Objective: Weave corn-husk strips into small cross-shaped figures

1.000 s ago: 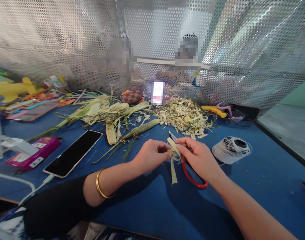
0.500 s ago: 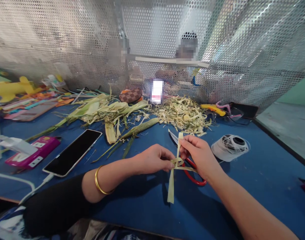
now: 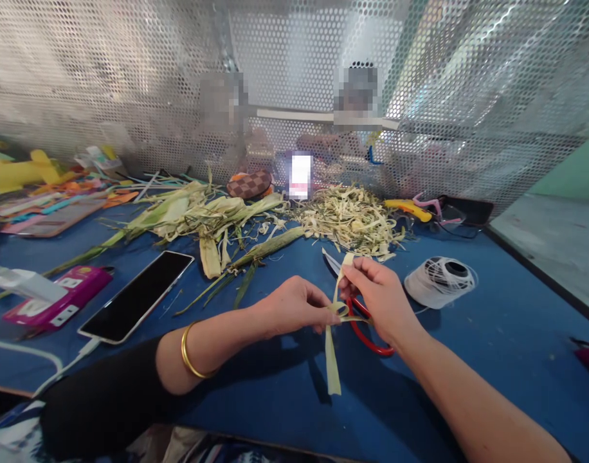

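Note:
A pale green corn husk strip (image 3: 332,370) is looped and crossed on itself between my two hands. My left hand (image 3: 301,307) pinches it at the crossing, where a small loop sticks out. My right hand (image 3: 374,292) grips its upper end between thumb and fingertips, and one tail hangs down below the left fingers. Red-handled scissors (image 3: 371,347) lie on the table, partly hidden behind the right hand, with the blades pointing away. To the right of that hand stands a spool of white thread (image 3: 440,283).
Whole corn husks (image 3: 198,212) and a heap of shredded husk (image 3: 347,222) lie at the back. On the left are a charging phone (image 3: 137,296) and a purple power strip (image 3: 77,289). A perforated metal panel (image 3: 294,58) closes off the far side; people sit behind it.
The husk strip's upper part now slants more, and its loop has turned. My right hand has shifted slightly left, while the left hand keeps its pinch. The whole view has moved a little.

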Demonstrator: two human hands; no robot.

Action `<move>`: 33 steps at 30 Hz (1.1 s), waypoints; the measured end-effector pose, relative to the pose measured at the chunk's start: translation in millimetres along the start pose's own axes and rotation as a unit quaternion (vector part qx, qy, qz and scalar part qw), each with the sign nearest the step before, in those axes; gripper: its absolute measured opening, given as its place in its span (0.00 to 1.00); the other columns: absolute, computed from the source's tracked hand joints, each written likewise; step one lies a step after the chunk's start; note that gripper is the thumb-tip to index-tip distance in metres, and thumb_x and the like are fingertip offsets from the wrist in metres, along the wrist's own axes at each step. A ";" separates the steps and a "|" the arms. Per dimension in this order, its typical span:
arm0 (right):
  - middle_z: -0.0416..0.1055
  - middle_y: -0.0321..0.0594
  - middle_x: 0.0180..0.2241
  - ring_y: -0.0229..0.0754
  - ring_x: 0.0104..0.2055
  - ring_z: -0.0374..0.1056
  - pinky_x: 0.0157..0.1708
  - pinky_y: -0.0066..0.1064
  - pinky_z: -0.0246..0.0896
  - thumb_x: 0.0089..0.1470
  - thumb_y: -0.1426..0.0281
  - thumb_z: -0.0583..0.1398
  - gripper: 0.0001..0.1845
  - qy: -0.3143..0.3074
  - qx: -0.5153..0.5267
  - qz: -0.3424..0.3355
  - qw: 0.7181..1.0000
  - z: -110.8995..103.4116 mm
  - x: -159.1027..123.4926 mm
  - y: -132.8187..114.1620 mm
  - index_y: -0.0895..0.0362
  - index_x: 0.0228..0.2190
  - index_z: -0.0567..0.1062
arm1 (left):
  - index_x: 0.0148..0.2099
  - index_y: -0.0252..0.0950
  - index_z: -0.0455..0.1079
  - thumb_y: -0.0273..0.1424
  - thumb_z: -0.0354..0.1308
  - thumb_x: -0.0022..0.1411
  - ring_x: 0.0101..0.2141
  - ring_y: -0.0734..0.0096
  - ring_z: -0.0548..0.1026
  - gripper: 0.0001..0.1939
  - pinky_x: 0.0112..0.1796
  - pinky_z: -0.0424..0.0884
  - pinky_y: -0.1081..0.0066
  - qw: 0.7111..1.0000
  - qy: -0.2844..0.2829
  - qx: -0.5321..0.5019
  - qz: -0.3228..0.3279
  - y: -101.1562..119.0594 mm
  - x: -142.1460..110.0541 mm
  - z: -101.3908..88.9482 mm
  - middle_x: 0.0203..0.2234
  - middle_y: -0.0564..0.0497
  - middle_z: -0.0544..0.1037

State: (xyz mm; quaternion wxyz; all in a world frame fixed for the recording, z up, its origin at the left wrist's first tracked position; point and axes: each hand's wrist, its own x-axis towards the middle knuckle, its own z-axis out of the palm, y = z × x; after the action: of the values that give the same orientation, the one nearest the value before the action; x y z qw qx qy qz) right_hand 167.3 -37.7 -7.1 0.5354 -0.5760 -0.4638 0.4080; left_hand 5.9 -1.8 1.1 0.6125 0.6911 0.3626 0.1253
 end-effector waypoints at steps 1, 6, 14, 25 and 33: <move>0.71 0.35 0.23 0.36 0.24 0.66 0.27 0.30 0.62 0.49 0.58 0.59 0.14 -0.012 -0.026 -0.007 1.000 -2.5 1.4 -0.5 0.56 0.24 0.69 | 0.23 0.33 0.74 0.35 0.63 0.47 0.19 0.79 0.64 0.10 0.23 0.56 0.76 1.000 0.013 -0.009 0.000 0.7 0.2 0.1 0.15 0.54 0.71; 0.72 0.36 0.28 0.40 0.32 0.66 0.32 0.30 0.58 0.54 0.59 0.56 0.14 -0.158 -0.254 -0.085 0.950 -21.8 6.3 -11.7 0.55 0.29 0.73 | 0.22 0.33 0.73 0.35 0.65 0.45 0.20 0.78 0.68 0.10 0.27 0.64 0.75 0.987 0.103 -0.121 0.002 1.4 4.3 -3.4 0.15 0.54 0.71; 0.68 0.33 0.20 0.38 0.26 0.62 0.28 0.28 0.54 0.53 0.63 0.56 0.13 -0.168 -0.316 -0.108 0.927 -27.1 6.8 -12.3 0.55 0.22 0.74 | 0.21 0.33 0.73 0.34 0.67 0.43 0.21 0.77 0.69 0.09 0.27 0.66 0.75 0.989 0.067 -0.132 -0.006 -0.3 5.0 -7.0 0.15 0.53 0.72; 0.75 0.42 0.34 0.44 0.37 0.67 0.43 0.39 0.55 0.58 0.69 0.56 0.09 0.031 -0.465 -0.443 0.766 -17.6 -4.3 -11.5 0.55 0.36 0.77 | 0.22 0.32 0.73 0.33 0.67 0.43 0.21 0.77 0.69 0.10 0.28 0.68 0.74 0.969 0.122 -0.210 -0.037 -0.8 7.6 -6.7 0.17 0.53 0.72; 0.70 0.44 0.28 0.44 0.31 0.62 0.37 0.38 0.53 0.59 0.79 0.49 0.16 -0.085 -0.626 -0.568 0.527 19.0 -23.4 -2.0 0.62 0.35 0.76 | 0.22 0.31 0.73 0.31 0.68 0.41 0.22 0.79 0.68 0.09 0.26 0.63 0.77 0.943 0.139 -0.299 -0.047 -1.0 6.4 -3.0 0.17 0.54 0.72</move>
State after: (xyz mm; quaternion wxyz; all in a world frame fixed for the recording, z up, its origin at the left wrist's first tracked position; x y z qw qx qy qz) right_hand 143.2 -55.9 -7.6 0.1139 -0.3405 -0.8728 -0.3307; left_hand 8.2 4.6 -0.9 0.7398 0.4338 0.4221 0.2937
